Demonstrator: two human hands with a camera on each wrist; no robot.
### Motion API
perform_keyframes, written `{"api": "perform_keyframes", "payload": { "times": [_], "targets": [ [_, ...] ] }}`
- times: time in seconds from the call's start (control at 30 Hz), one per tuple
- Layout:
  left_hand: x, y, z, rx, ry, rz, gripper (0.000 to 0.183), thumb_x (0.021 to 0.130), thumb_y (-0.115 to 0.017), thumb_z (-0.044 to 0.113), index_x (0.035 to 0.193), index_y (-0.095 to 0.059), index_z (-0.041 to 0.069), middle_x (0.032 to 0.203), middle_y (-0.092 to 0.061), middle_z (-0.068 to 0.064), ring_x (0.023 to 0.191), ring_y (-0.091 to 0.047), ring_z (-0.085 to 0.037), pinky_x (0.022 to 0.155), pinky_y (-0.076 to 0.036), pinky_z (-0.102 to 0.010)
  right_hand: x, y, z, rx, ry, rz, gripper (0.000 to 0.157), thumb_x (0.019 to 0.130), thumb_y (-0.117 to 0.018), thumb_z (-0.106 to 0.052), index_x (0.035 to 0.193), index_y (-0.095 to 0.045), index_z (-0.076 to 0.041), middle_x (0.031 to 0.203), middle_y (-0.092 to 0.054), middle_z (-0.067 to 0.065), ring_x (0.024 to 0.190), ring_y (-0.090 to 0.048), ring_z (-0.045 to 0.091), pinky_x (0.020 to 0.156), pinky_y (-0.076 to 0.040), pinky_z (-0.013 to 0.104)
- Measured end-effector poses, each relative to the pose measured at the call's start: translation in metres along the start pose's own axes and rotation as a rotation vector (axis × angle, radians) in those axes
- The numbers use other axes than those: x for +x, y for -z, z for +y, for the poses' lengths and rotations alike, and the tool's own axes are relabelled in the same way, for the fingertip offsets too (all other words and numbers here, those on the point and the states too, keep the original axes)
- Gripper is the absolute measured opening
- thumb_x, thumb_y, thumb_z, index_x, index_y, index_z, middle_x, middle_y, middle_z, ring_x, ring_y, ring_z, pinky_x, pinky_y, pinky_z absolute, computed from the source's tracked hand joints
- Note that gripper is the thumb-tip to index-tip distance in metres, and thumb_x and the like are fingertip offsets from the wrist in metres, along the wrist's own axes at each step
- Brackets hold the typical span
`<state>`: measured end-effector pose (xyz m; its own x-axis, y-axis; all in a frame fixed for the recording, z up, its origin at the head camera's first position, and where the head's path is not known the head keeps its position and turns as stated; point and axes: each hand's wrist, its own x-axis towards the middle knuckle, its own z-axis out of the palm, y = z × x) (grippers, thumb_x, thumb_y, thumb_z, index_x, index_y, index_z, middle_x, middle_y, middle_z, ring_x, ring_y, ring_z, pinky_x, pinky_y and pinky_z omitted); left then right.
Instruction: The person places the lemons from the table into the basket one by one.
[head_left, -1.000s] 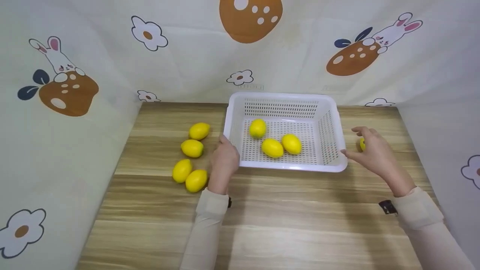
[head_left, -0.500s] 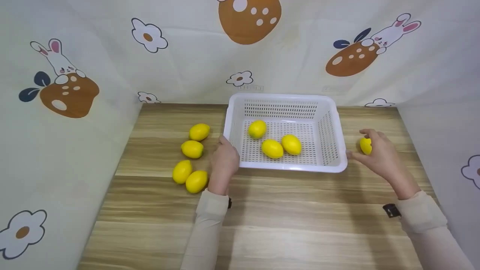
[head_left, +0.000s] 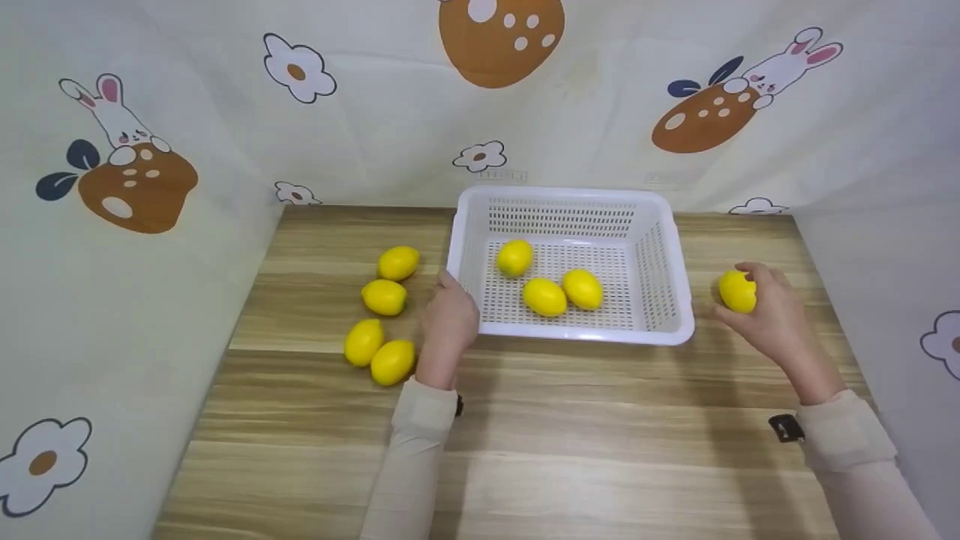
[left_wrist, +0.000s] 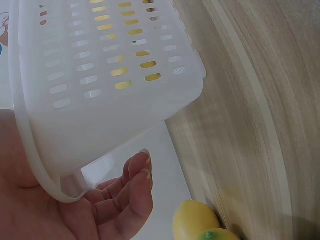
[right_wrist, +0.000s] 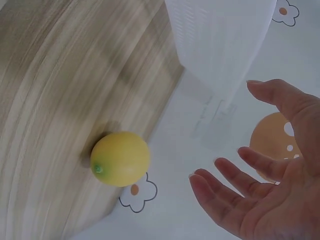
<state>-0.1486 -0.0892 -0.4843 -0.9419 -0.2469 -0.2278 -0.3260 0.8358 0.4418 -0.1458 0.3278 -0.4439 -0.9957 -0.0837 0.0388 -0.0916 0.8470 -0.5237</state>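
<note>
A white plastic basket (head_left: 585, 336) with slotted walls stands mid-table with 3 lemons inside, one of them this lemon (head_left: 515, 258). My left hand (head_left: 451, 313) holds the basket's left rim; the left wrist view shows the rim between thumb and fingers (left_wrist: 136, 192). To the right of the basket, a single lemon (head_left: 736, 291) rests on the table. My right hand (head_left: 776, 319) hovers beside that lemon, thumb and fingers spread. In the right wrist view, a gap separates the hand (right_wrist: 280, 185) from the lemon (right_wrist: 120, 159).
Several loose lemons lie left of the basket, among them a lemon (head_left: 385, 298) near my left hand. A printed cloth (head_left: 390, 135) walls the wooden table (head_left: 570, 450) at the back and both sides.
My right hand has moved right, away from the basket's right rim, to the single lemon, which now shows more fully. My left hand, the basket and the other lemons stay about where they were.
</note>
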Motion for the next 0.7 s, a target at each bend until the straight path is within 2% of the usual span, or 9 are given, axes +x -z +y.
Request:
{"api": "perform_keyframes", "payload": {
  "times": [0.23, 0.7],
  "targets": [
    [-0.001, 0.001, 0.0, 0.038, -0.013, -0.003, 0.053, 0.113, -0.037, 0.017, 0.155, -0.026, -0.013, 0.127, -0.063, -0.029, 0.101, -0.071, -0.038, 0.083, -0.059, -0.049, 0.0, -0.002, 0.007, -0.007, -0.028, 0.015, 0.078, 0.091, -0.081, -0.022, 0.147, -0.041, 0.016, 0.135, -0.047, 0.045, 0.115, -0.051, 0.06, 0.099, -0.044, 0.076],
    [-0.002, 0.001, 0.0, 0.042, -0.018, -0.001, 0.053, 0.113, -0.037, 0.018, 0.155, -0.026, -0.012, 0.129, -0.063, -0.029, 0.103, -0.071, -0.038, 0.084, -0.059, -0.048, 0.009, -0.008, 0.024, -0.011, -0.093, 0.007, 0.081, 0.092, -0.079, -0.02, 0.15, -0.036, 0.017, 0.14, -0.04, 0.049, 0.115, -0.051, 0.061, 0.099, -0.043, 0.078]
  ]
}}
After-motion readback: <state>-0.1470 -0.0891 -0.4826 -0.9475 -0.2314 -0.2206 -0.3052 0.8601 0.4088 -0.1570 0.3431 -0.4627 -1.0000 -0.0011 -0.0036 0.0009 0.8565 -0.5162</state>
